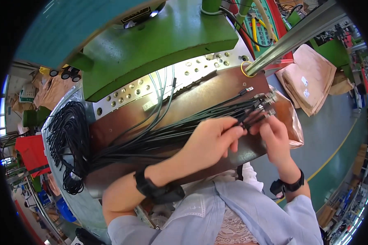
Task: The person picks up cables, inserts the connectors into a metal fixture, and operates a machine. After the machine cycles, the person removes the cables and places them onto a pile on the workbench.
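Note:
A thick bundle of black cables [163, 136] runs across the brown work board [122, 126], with metal plug ends gathered at the right. My left hand [216, 136] is closed round several of these cables just behind their plugs, thumb pressed against the fingers. Beside it my right hand [276, 141] is curled closed at the plug ends [268, 112], which are slightly blurred by motion. One cable with a metal plug [246, 91] lies apart above the bundle. Thinner cables [159, 94] come down from under the green machine and join the rest.
A green press-like machine [163, 45] stands over a lit, bolted metal plate [126, 92] beyond the board. Coiled black cables [69, 134] hang at the left. A slanting metal bar [298, 36], a brown paper sack [308, 79] and yellow-handled pliers [255, 34] are at the right.

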A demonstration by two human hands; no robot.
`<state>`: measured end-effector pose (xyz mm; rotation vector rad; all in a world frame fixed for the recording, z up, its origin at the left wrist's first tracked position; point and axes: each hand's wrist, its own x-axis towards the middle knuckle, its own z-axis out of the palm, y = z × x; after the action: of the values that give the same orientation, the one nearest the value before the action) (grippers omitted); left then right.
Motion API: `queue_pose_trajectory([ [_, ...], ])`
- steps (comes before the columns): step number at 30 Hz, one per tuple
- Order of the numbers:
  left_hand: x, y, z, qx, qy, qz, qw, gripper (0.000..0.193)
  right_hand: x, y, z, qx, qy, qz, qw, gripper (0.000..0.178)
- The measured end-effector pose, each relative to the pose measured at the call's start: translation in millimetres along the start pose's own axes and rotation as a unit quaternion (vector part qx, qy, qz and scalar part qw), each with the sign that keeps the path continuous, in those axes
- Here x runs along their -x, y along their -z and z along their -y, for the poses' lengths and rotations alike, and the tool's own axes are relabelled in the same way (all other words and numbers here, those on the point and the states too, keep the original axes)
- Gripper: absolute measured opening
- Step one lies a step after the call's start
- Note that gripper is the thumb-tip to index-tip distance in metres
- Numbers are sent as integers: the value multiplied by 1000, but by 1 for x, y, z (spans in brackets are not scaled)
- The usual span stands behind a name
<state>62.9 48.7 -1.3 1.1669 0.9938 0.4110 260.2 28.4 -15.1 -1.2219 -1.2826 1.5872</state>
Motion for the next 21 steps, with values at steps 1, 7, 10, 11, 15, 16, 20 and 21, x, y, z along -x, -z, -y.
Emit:
queue_pose_trajectory([
  [1, 9, -4, 5, 57, -27, -25, 998, 22, -10, -10, 3, -2, -1, 0, 1000, 23],
  [7, 41, -17, 34, 193, -56, -161, 966, 24, -39, -69, 21, -143, -144, 165, 965, 40],
  [10, 55, -14, 49, 253, -77, -213, 941, 26, -55, -71, 7, -2, -26, 295, 955, 41],
  [11, 62, -11, 51, 269, -76, -220, 935, 27, -63, -70, 6, 67, 37, 351, 933, 41],
  [15, 78, -9, 58, 322, -67, -243, 913, 31, -129, -44, 16, 564, 283, 69, 773, 36],
  [16, 77, -10, 58, 337, -59, -239, 909, 32, -137, -45, 9, 568, 284, 71, 769, 36],
  [20, 76, -16, 58, 357, -61, -257, 896, 32, -148, -55, -8, 542, 380, 117, 740, 35],
  [21, 76, -17, 58, 358, -64, -266, 893, 32, -140, -50, -7, 531, 370, 135, 750, 33],
])
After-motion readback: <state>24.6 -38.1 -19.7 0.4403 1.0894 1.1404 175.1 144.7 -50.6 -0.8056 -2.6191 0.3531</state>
